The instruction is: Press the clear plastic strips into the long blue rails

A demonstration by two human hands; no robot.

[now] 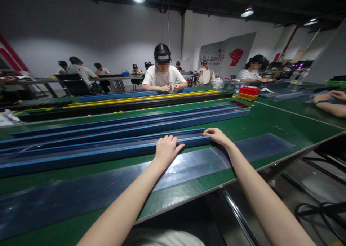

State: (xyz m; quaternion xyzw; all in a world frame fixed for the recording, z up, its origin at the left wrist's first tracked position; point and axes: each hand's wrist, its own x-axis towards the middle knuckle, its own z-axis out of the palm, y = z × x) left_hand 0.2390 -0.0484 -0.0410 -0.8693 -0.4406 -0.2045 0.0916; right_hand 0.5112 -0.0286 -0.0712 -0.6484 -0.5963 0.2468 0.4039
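Note:
A long blue channel (108,153) with raised side walls lies across the green table in front of me, with clear film (124,139) showing inside it. My left hand (167,149) is draped over its near wall, fingers bent into the channel and thumb out to the right. At the channel's right end, my right hand (217,135) has its fingers curled on the end; the fingertips are partly hidden. Below both forearms, a long clear plastic strip (194,165) lies flat along the table's near side.
More blue channels (162,123) lie parallel just beyond. Farther off are a black channel (151,103), a yellow strip (146,98) and red and yellow bins (248,93). A co-worker (162,75) sits opposite, holding a roll of tape (171,89). Another person's arms (331,102) rest at right.

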